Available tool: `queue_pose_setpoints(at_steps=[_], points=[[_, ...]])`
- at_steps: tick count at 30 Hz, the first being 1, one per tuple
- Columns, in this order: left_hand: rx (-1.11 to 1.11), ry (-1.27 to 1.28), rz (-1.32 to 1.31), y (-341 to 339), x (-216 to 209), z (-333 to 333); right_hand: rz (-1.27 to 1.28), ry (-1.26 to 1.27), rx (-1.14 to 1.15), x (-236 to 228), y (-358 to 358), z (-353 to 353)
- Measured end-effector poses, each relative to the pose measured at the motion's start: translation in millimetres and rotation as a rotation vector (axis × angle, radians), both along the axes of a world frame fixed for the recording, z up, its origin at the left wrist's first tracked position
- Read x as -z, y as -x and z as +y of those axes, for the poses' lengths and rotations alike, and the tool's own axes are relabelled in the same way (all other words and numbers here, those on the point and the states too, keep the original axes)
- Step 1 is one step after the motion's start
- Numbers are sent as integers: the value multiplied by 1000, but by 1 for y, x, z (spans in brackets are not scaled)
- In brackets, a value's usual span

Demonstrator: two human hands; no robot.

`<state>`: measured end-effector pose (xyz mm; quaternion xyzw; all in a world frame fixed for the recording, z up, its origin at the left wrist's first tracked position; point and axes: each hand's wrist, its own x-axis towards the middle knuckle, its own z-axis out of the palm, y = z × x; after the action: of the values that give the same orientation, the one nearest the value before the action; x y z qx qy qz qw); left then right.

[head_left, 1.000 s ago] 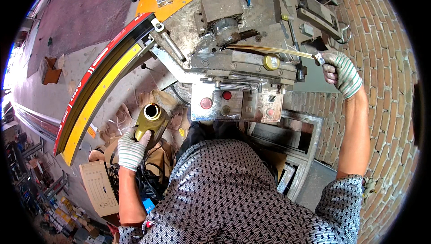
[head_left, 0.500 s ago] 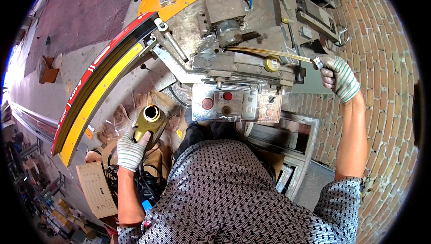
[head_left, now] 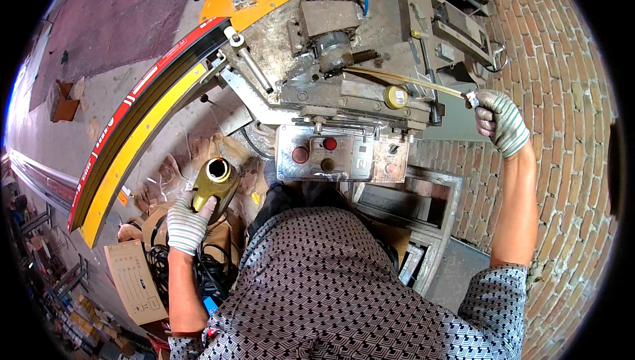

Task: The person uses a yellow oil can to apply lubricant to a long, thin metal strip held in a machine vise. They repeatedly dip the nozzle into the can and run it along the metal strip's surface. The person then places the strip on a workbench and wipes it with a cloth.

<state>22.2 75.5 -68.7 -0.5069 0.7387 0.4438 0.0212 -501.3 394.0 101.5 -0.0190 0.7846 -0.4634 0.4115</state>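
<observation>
My left hand (head_left: 188, 223), in a striped knit glove, is closed round an olive-gold bottle (head_left: 210, 191) with an uncapped mouth, low on the left beside the machine. At the right, my gloved right hand (head_left: 499, 118) grips one end of a long thin yellowish rod (head_left: 410, 81). The rod slants left across the machine bed, its far tip close to a dark round metal part (head_left: 333, 52). Whether the tip touches that part I cannot tell. A round yellow cap (head_left: 396, 97) sits on the metal ledge just below the rod.
A control box (head_left: 340, 153) with red buttons faces me at the machine's front. A long red-and-yellow curved-looking rail (head_left: 142, 125) runs down to the left. Below my left hand lie a cardboard box (head_left: 137, 280) and black cables (head_left: 208, 274). A brick surface (head_left: 562, 128) fills the right side.
The rod and my right hand have shifted slightly to the right relative to the machine. The bottle stays in my left hand; the whole view has shifted a little.
</observation>
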Motion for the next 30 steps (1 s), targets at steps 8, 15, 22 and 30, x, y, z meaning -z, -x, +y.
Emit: queue_pose_setpoints(at_steps=[8,15,22,30], points=[[1,16,41,-3,6,1,33,-3,48,-1,-8,2],[36,37,-13,-1,5,1,71,-20,39,-3,-14,3],[51,47,-2,1,2,2,153,-43,19,-7,-30,0],[40,48,10,-3,9,0,189,-36,19,0,-40,11]])
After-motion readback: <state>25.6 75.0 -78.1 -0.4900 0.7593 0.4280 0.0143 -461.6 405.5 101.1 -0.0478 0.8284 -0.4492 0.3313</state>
